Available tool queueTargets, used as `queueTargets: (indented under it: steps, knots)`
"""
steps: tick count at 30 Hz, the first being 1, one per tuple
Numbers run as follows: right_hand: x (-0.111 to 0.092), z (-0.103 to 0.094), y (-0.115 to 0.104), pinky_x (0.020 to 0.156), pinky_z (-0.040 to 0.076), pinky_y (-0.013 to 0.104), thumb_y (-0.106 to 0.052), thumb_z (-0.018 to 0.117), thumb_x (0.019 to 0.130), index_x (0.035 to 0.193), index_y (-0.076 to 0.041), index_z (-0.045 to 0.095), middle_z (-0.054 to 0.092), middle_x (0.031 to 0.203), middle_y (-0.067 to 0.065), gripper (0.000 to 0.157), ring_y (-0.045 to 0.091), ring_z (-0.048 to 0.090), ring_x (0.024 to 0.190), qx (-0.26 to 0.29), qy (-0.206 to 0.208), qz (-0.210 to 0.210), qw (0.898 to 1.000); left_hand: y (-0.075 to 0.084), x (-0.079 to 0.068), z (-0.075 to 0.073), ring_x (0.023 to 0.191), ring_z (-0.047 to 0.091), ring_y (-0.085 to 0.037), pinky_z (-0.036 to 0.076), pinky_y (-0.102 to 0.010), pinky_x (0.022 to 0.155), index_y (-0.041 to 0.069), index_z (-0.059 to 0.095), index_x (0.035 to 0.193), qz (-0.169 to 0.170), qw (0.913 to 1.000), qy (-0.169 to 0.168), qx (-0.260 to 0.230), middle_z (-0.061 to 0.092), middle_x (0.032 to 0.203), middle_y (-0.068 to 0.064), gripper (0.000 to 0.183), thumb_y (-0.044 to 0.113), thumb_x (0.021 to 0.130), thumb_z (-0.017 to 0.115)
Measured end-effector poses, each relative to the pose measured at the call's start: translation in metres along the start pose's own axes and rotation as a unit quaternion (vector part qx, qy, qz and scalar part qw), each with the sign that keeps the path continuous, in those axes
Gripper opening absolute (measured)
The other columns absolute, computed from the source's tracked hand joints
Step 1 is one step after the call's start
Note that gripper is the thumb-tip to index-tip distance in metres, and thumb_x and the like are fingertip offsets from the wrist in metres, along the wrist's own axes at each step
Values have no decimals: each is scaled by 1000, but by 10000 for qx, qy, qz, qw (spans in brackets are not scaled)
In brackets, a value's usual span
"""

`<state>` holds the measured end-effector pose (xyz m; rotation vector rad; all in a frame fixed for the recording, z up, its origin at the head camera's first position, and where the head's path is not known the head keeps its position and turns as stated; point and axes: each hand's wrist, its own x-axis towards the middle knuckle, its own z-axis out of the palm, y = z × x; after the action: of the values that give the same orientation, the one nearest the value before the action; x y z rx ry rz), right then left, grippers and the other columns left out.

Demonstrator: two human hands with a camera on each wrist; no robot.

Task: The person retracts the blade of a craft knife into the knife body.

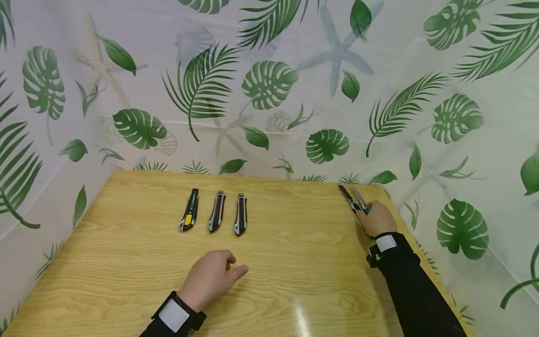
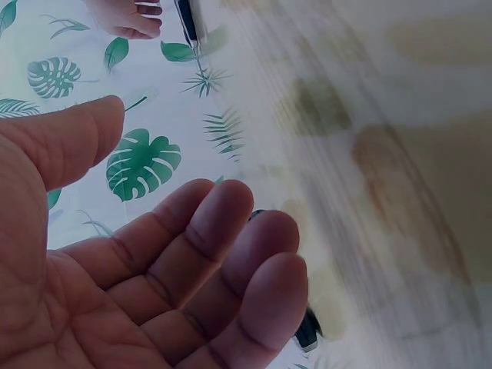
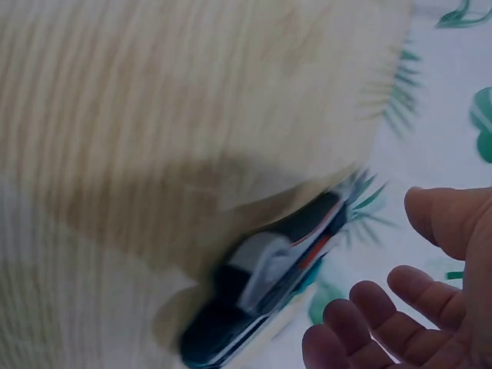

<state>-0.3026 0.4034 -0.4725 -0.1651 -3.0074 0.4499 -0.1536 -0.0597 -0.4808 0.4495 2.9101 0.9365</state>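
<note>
On the far right of the table, in the head view, two utility knives lie side by side: a dark one (image 1: 348, 196) and a grey one with a teal part (image 1: 359, 198). My right hand (image 1: 379, 219) is over their near ends. From the right wrist, its loosely bent fingers (image 3: 369, 330) appear apart from the black and grey knife (image 3: 269, 269). My left hand (image 1: 210, 277) hovers above the table with relaxed fingers, holding nothing. Beyond it lie a black utility knife with a yellow part (image 1: 188, 213) and two black and silver ones (image 1: 216, 211), (image 1: 241, 214).
The wood-grain table (image 1: 290, 252) ends at the back against a white, leaf-printed cloth (image 1: 290, 117), which also covers both sides. My right forearm (image 1: 414, 290) stretches along the table's right edge.
</note>
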Motion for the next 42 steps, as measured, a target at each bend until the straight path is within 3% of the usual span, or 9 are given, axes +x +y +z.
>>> queueTargets:
  steps: [9,17,31,35,42]
  knots:
    - [8,15,13,59,49,52,-33,62,93,106,15,57,59,86,30,50,41,58,70,-444,-312,462,9975,1,-1,4,66,57,-9,51,-34,59,6,74,97,88,10000,-18,12,68,80,0,41,46,91,69]
    - [11,25,15,67,50,58,-25,67,92,109,19,56,58,91,34,48,46,58,76,-756,-227,495,9956,-1,-2,7,63,55,-7,49,-33,56,6,74,98,62,10000,-29,28,66,78,2,41,46,91,69]
    - [9,33,11,57,49,51,-13,62,90,100,13,58,62,76,26,28,37,58,63,-537,-39,501,9973,-2,-2,6,67,58,-9,51,-33,58,6,74,100,123,9999,24,63,67,80,1,43,48,92,67]
    - [1,35,5,56,49,49,-14,63,91,108,11,60,64,79,25,30,35,58,63,-241,197,318,9990,-2,-2,6,69,59,-10,52,-35,59,6,74,101,86,9999,100,53,69,82,0,44,48,91,67]
    - [-15,36,-22,61,50,49,-15,66,93,114,8,62,66,92,23,32,33,61,72,241,549,-589,9965,-2,-3,2,72,61,-11,53,-35,61,7,74,102,90,9997,213,-41,70,84,0,44,49,92,66]
